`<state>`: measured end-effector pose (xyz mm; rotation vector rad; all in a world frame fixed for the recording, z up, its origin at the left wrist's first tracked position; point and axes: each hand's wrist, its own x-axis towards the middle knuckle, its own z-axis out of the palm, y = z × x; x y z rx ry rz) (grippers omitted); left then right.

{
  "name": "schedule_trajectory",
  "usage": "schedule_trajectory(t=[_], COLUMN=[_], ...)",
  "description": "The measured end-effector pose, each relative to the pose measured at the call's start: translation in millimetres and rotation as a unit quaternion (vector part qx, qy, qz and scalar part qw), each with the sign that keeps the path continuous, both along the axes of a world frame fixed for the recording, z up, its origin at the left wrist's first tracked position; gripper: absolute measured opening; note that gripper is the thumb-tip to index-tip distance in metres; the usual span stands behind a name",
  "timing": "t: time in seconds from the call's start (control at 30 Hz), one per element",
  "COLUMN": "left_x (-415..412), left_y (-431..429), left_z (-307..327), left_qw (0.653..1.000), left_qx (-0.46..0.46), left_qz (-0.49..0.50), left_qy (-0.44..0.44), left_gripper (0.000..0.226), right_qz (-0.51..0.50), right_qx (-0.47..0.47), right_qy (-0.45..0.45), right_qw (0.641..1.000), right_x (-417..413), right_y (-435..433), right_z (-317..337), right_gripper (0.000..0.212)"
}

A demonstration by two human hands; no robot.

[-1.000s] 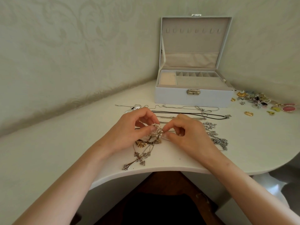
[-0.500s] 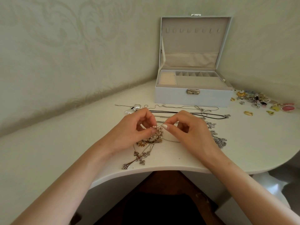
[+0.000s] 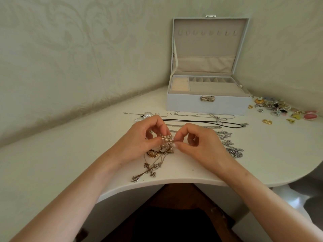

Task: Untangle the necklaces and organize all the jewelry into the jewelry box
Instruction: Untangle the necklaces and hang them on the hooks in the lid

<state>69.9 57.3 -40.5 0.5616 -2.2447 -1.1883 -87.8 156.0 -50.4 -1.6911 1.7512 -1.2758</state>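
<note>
At the near edge of the table [image 3: 52,163], a little left of its middle, we see a silver cross pendant [image 3: 145,172] lying flat. Its chain runs away from the edge into a knot of necklaces. A gold pendant [image 3: 153,154] rests just beyond the cross, under the left hand's fingers.

Above it we find the pearl tangle [image 3: 167,139], lifted slightly off the surface between both hands. The left hand [image 3: 139,139] pinches it from the left with curled fingers and thumb. The right hand [image 3: 199,142] pinches it from the right between thumb and forefinger, so the two hands meet at the beads.

Beside the right hand, toward the right edge, a silver chain heap [image 3: 234,151] lies on the surface. Beyond the hands a black cord necklace [image 3: 201,121] stretches straight across, and a thin silver chain [image 3: 192,114] lies behind it, parallel to it.

At the far edge, against the wall, stands the jewelry box [image 3: 208,105] with its lid upright and its clasp facing us. To its right, near the far right corner, we see a pile of small jewelry [image 3: 279,107], with a gold oval ring [image 3: 266,121] lying apart on its near side.
</note>
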Motion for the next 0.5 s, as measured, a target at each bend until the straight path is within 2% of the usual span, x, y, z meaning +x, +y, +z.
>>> schedule_trajectory(t=[0.17,0.37,0.5], left_x=[0.0,-1.0,-1.8], left_y=[-2.8,-0.7,-1.6], left_z=[-3.3,-2.0,-3.6], left_qw=[0.999,0.996,0.997], left_qx=[-0.044,-0.078,-0.062], left_qz=[0.026,0.019,0.030], left_qy=[-0.019,-0.038,-0.032], left_gripper=[0.025,0.028,0.016], right_qz=[-0.021,-0.011,0.025], right_qx=[-0.032,-0.035,-0.025], right_qy=[-0.061,-0.092,-0.096], right_qw=[0.997,0.995,0.995], right_x=[-2.2,-4.9,-5.3], right_y=[1.9,1.5,0.0], right_z=[-1.9,-4.3,-3.9], right_gripper=[0.015,0.012,0.020])
